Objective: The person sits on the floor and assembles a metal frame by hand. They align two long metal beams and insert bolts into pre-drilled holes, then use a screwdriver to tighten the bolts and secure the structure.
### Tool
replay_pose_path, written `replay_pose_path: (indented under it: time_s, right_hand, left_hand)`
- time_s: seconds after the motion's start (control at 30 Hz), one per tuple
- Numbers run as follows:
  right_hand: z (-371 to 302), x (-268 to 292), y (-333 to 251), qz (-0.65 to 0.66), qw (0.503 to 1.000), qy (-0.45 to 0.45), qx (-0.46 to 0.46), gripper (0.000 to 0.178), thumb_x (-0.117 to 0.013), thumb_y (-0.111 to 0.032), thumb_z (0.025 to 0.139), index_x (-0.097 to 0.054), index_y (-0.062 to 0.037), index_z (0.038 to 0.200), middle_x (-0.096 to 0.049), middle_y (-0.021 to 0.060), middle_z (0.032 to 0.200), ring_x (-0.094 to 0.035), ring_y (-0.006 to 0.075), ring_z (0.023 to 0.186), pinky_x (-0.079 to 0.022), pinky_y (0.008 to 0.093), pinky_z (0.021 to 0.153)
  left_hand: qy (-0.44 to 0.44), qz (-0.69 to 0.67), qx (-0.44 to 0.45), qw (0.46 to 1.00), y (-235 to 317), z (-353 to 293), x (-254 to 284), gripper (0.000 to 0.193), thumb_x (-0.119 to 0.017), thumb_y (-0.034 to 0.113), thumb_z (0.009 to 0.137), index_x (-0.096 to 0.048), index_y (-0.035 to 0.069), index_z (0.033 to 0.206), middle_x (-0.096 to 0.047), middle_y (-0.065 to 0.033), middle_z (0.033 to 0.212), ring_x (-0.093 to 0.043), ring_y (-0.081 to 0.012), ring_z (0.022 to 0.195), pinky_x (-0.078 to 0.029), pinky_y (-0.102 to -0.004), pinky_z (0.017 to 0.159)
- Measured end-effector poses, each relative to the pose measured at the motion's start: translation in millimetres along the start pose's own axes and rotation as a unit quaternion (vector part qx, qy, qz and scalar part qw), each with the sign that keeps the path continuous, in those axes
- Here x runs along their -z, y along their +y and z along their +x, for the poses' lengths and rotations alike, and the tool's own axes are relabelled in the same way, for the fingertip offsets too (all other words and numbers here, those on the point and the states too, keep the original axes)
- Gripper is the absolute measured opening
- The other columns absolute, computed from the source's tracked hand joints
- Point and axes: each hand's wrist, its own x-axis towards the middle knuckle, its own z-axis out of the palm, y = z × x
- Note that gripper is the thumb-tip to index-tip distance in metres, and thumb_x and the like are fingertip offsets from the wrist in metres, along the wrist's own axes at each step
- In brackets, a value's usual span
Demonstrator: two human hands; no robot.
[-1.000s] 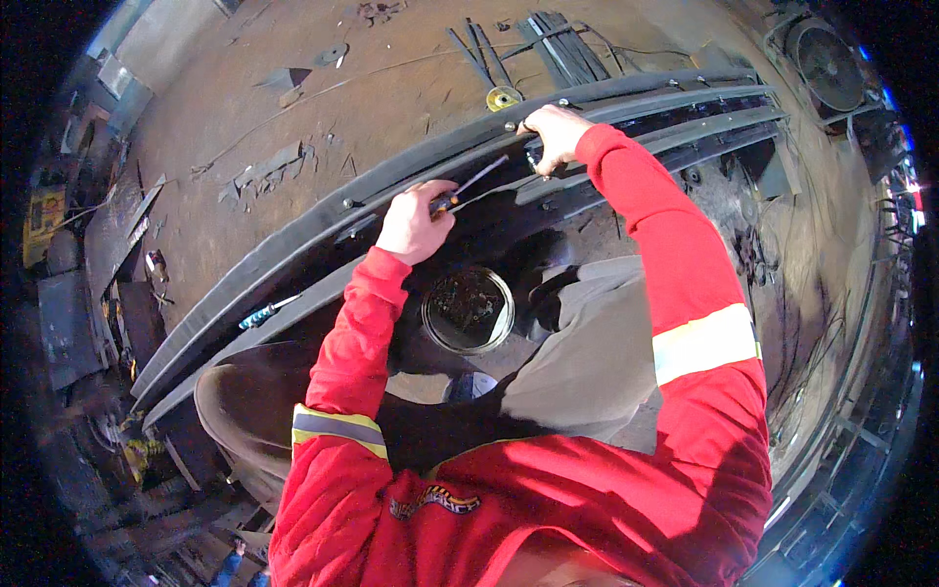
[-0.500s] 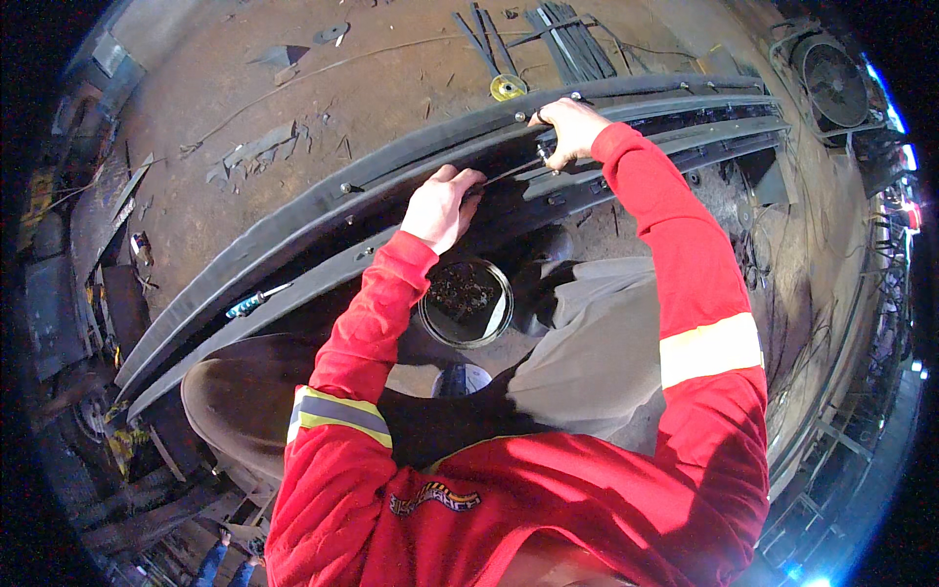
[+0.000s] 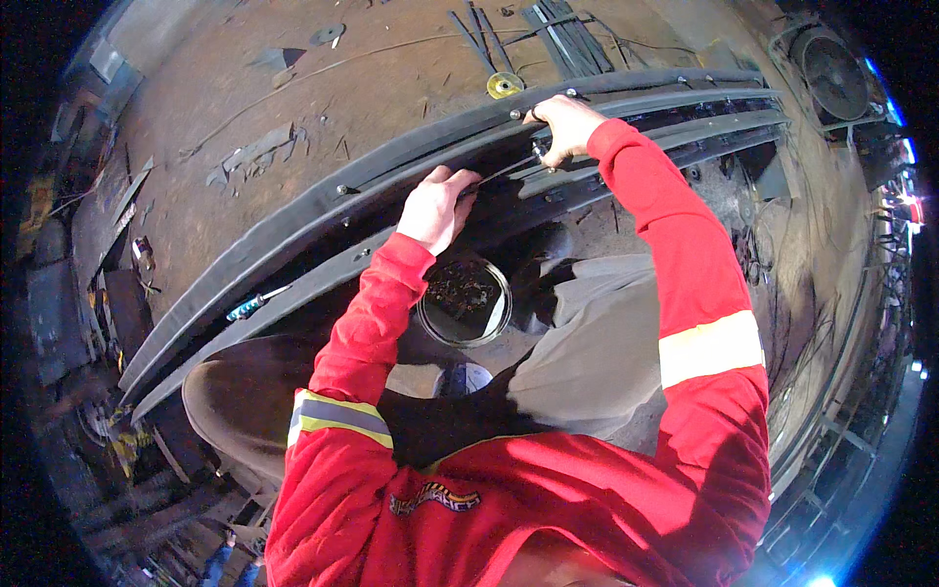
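Note:
Two long, dark curved metal rails (image 3: pixel 245 232) run across in front of me, with bolts along them. My left hand (image 3: pixel 437 207) is closed over the near rails, gripping a thin-shafted metal tool (image 3: pixel 506 172); its handle end is hidden in the fingers. The shaft points up and right to a bolt (image 3: pixel 537 151) between the rails. Around that bolt, the thumb and fingers of my right hand (image 3: pixel 567 129) are curled, thumb on the near side and fingertips over the upper rail. A screwdriver (image 3: pixel 256 303) with a teal handle lies on the rails farther left.
Below my left hand stands a round tin (image 3: pixel 423 308) with small dark pieces inside. A yellow disc (image 3: pixel 505 85) and a bundle of metal strips (image 3: pixel 565 39) lie beyond the rails. Metal scraps (image 3: pixel 252 155) litter the floor. At the far right stands a large fan (image 3: pixel 831 73).
Both hands keep their grips at the same bolt and have shifted only slightly to the left in the picture. The view itself has moved a little.

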Motion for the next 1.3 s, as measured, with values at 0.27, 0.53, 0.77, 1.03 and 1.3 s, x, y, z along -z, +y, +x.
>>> replay_pose_path:
  time_s: [0.27, 0.53, 0.77, 1.03, 1.3]
  right_hand:
    - [0.5, -0.2, 0.7, -0.005, 1.000, 0.005, 0.002, 0.061, -0.079, -0.020, 0.048, -0.068, -0.0026, 0.105, -0.068, 0.0206, 0.096, -0.065, 0.0338, 0.093, -0.051, 0.0406, 0.083]
    - [0.2, 1.1, -1.2, 0.001, 1.000, -0.008, -0.008, 0.064, -0.080, -0.020, 0.048, -0.067, -0.0029, 0.107, -0.068, 0.0209, 0.097, -0.065, 0.0336, 0.094, -0.050, 0.0405, 0.085]
    - [-0.8, -1.6, 3.4, -0.025, 1.000, 0.010, 0.007, 0.066, -0.080, -0.018, 0.048, -0.065, -0.0016, 0.110, -0.068, 0.0194, 0.100, -0.065, 0.0318, 0.096, -0.050, 0.0389, 0.085]
    - [1.3, -2.3, 5.7, 0.007, 1.000, 0.003, 0.006, 0.060, -0.080, -0.019, 0.049, -0.068, -0.0036, 0.106, -0.069, 0.0191, 0.096, -0.066, 0.0326, 0.092, -0.051, 0.0393, 0.083]
    - [1.3, -3.0, 5.4, 0.023, 1.000, -0.004, -0.009, 0.061, -0.080, -0.019, 0.049, -0.067, -0.0051, 0.107, -0.069, 0.0179, 0.097, -0.066, 0.0313, 0.092, -0.051, 0.0395, 0.082]
  left_hand:
    - [0.005, 0.006, -0.006, 1.000, -0.9, 1.0, -1.3, 0.026, -0.066, 0.007, 0.080, -0.063, 0.008, 0.106, -0.057, -0.0173, 0.084, -0.059, -0.0383, 0.079, -0.049, -0.0441, 0.070]
    - [-0.004, 0.014, -0.009, 1.000, -2.0, 1.7, -1.7, 0.027, -0.066, 0.006, 0.079, -0.063, 0.008, 0.106, -0.058, -0.0176, 0.085, -0.059, -0.0385, 0.080, -0.049, -0.0444, 0.071]
    - [0.008, 0.007, -0.014, 1.000, -1.0, 2.5, -2.6, 0.027, -0.067, 0.006, 0.078, -0.063, 0.008, 0.105, -0.057, -0.0171, 0.085, -0.059, -0.0382, 0.079, -0.049, -0.0440, 0.069]
    - [0.007, 0.012, -0.006, 1.000, -1.4, 1.1, -2.2, 0.028, -0.068, 0.006, 0.077, -0.064, 0.008, 0.105, -0.057, -0.0165, 0.085, -0.059, -0.0378, 0.078, -0.049, -0.0434, 0.070]
    - [0.010, -0.004, 0.002, 1.000, -6.0, -0.8, -4.2, 0.029, -0.067, 0.005, 0.077, -0.064, 0.008, 0.105, -0.057, -0.0174, 0.087, -0.059, -0.0386, 0.083, -0.050, -0.0440, 0.073]
